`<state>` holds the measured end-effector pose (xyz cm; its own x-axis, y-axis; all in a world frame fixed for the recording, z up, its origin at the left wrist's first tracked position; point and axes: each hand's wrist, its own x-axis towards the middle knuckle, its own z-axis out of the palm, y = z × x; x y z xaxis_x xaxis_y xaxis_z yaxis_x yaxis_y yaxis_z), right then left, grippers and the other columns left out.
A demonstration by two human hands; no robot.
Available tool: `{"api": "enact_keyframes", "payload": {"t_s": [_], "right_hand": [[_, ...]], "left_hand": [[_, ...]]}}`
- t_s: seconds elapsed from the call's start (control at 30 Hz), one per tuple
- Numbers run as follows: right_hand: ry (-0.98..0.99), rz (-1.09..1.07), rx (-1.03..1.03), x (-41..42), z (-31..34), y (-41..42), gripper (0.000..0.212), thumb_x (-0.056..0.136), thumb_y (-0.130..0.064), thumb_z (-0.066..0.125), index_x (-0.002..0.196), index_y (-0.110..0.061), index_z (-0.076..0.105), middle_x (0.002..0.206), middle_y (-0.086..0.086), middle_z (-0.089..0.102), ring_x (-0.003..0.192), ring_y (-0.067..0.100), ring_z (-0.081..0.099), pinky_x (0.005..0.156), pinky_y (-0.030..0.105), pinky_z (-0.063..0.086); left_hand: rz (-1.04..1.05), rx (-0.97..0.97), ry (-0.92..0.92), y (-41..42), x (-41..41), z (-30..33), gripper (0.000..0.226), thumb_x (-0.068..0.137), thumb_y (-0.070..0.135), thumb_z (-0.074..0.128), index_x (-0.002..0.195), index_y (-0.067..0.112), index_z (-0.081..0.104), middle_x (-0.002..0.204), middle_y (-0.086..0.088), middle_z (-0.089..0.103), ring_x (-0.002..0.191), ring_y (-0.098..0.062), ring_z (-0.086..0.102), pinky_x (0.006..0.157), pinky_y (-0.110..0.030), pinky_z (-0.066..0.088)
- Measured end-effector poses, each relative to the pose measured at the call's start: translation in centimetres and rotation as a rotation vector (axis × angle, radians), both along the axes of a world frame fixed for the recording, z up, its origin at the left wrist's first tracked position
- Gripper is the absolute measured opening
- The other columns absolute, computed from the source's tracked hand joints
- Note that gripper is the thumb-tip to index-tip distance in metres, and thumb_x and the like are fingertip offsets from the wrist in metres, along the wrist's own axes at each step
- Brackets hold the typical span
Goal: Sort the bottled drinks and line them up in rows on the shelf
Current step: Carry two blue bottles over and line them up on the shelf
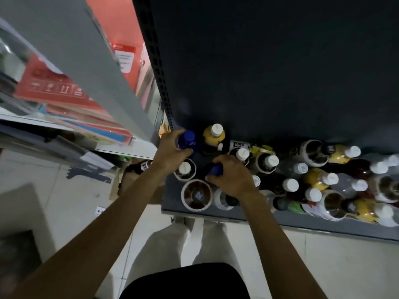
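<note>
I look straight down at a dark shelf point(172, 201) crowded with bottled drinks. My left hand point(170, 149) grips a blue-capped bottle point(187, 139) at the shelf's back left corner. My right hand point(230, 174) grips a second blue-capped bottle point(215, 170) a little nearer and to the right. A yellow bottle with a white cap point(214, 132) stands just right of the first blue one. Between my hands stands a dark bottle with a white cap point(185, 169). A jumble of white-capped and dark-capped bottles point(313, 180) fills the shelf's right part, some lying on their sides.
A large dark bottle point(197, 195) and a dark-capped white one point(226, 200) stand near the shelf's front edge. A grey shelf unit point(97, 78) with red and blue boxes point(54, 87) stands at left. Pale tiled floor point(64, 201) lies below, with cardboard by the shelf's left end.
</note>
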<state>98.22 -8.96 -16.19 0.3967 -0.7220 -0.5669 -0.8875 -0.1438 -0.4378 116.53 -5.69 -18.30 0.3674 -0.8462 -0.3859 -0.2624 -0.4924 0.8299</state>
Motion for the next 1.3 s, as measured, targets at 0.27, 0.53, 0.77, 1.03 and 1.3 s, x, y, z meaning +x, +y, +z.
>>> {"api": "enact_keyframes", "payload": {"t_s": [0.27, 0.53, 0.77, 1.03, 1.3], "right_hand": [[0.040, -0.017, 0.095, 1.0, -0.4, 0.0, 0.054, 0.082, -0.023, 0.070, 0.128, -0.022, 0.041, 0.122, 0.009, 0.056, 0.109, 0.031, 0.057, 0.087, 0.040, 0.049], [-0.019, -0.064, 0.075, 1.5, -0.5, 0.0, 0.047, 0.087, -0.023, 0.066, 0.125, -0.016, 0.040, 0.115, 0.013, 0.060, 0.104, 0.033, 0.059, 0.082, 0.038, 0.046], [-0.047, -0.141, -0.092, 0.7, 1.0, 0.9, 0.048, 0.088, -0.033, 0.065, 0.129, -0.023, 0.042, 0.118, 0.009, 0.062, 0.104, 0.034, 0.060, 0.082, 0.039, 0.048], [-0.226, -0.309, -0.305, 1.0, 3.6, 1.1, 0.052, 0.078, -0.045, 0.074, 0.118, -0.019, 0.052, 0.105, 0.002, 0.069, 0.094, 0.025, 0.065, 0.077, 0.038, 0.053], [-0.686, -0.444, -0.463, -0.5, 6.8, 2.9, 0.027, 0.083, -0.035, 0.073, 0.101, -0.021, 0.057, 0.093, -0.013, 0.064, 0.086, 0.005, 0.061, 0.074, 0.028, 0.053]], "left_hand": [[0.008, 0.073, -0.012, -1.5, 0.2, -2.0, 0.050, 0.077, 0.015, 0.077, 0.122, 0.019, 0.055, 0.112, 0.006, 0.057, 0.109, -0.011, 0.052, 0.096, -0.029, 0.044], [-0.019, 0.005, 0.006, -1.6, -0.4, -1.1, 0.034, 0.086, 0.021, 0.069, 0.116, 0.026, 0.052, 0.103, 0.011, 0.054, 0.099, -0.027, 0.065, 0.081, -0.041, 0.057], [0.003, -0.108, 0.029, -0.1, 0.0, 0.7, 0.029, 0.086, 0.014, 0.068, 0.110, 0.022, 0.053, 0.102, 0.007, 0.058, 0.079, -0.023, 0.067, 0.056, -0.009, 0.048], [-0.215, -0.298, -0.220, 1.0, -0.2, 4.6, 0.037, 0.089, 0.029, 0.065, 0.123, 0.022, 0.055, 0.084, 0.015, 0.056, 0.067, 0.007, 0.050, 0.066, -0.003, 0.037], [-0.145, -0.576, -0.160, 1.6, -1.2, 9.1, 0.035, 0.082, 0.025, 0.073, 0.114, 0.020, 0.061, 0.099, 0.006, 0.062, 0.077, 0.007, 0.052, 0.071, -0.006, 0.039]]}}
